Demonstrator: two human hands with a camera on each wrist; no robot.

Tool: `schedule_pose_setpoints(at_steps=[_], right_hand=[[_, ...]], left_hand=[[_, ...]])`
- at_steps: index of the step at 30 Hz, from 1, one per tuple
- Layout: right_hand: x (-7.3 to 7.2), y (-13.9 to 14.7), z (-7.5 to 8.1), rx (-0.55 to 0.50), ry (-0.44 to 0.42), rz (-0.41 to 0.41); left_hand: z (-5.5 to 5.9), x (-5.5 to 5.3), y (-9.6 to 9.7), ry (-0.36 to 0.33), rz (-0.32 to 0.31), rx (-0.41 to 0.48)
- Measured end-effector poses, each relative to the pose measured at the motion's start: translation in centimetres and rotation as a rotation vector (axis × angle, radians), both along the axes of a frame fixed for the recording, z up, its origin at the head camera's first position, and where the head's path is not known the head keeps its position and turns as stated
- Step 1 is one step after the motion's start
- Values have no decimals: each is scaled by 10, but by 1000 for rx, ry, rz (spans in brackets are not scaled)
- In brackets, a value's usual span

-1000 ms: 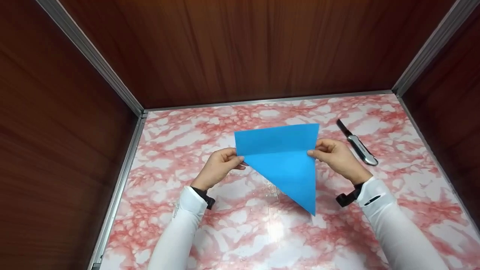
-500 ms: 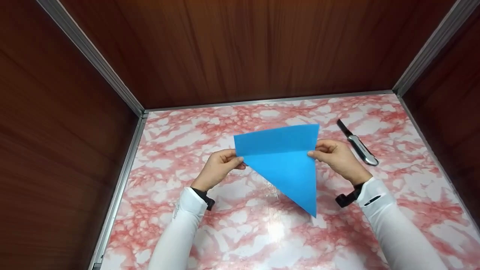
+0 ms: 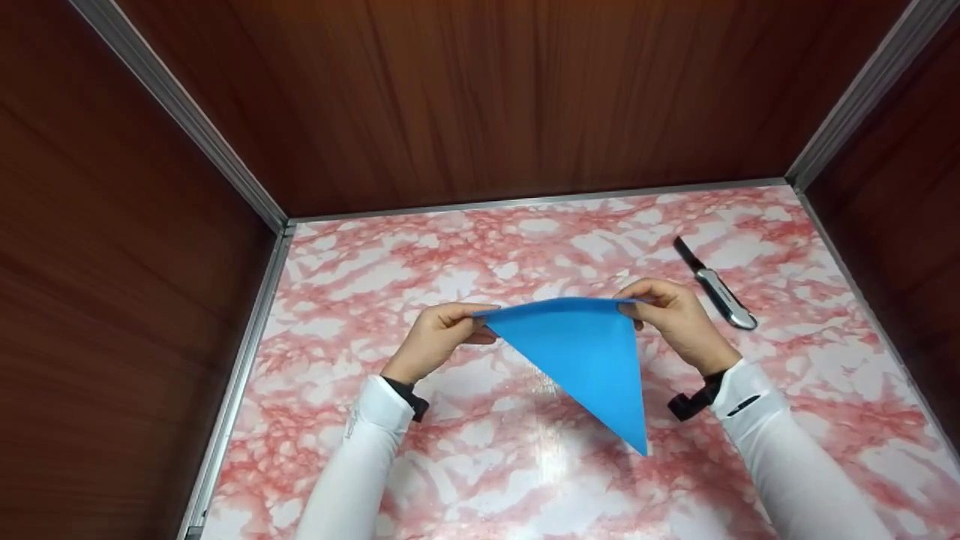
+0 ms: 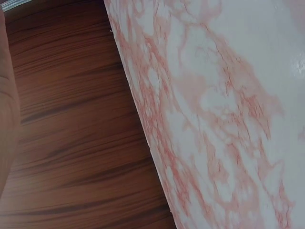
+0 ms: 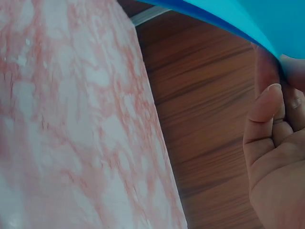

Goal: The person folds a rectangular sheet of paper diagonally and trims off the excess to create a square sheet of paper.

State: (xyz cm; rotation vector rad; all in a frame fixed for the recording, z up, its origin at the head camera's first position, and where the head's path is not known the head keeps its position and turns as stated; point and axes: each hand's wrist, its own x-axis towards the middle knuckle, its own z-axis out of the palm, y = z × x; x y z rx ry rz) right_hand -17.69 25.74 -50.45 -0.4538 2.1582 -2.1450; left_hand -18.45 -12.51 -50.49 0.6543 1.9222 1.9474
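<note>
A sheet of blue paper (image 3: 574, 352) hangs between both hands, its upper edge bowed and its lower part tapering to a point at the right. The left hand (image 3: 442, 334) pinches its left upper corner between thumb and fingers. At the other end the right hand (image 3: 675, 319) pinches the right upper corner. In the right wrist view the paper (image 5: 248, 19) curves into the grip of the right hand (image 5: 279, 143). Only a strip of the left hand (image 4: 5, 105) enters the left wrist view. The part of the paper above the grip is seen edge-on or turned away.
A utility knife (image 3: 720, 294) with a dark blade and grey handle lies on the table right of the right hand. The red-and-white marbled table (image 3: 360, 262) is bounded by dark wooden panels (image 3: 525, 97) and metal frame strips (image 3: 225, 390).
The upper flap of the blue paper, upright earlier, has tipped back out of sight along the line between the hands. The lower point has swung slightly down and right; the hands stayed nearly in place.
</note>
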Motion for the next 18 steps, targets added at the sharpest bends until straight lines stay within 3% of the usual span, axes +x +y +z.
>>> schedule_pose_setpoints(at_steps=[6,10,18], right_hand=[[2,-2,-2,-155,4,47],[3,-4,-4,-170,0,69],[2,-8,-4,-131,-40,54]], left_hand=[[-1,1,1,26,40,-30],[1,3,1,39,63,-59],[4,5,13,-70,156,82]])
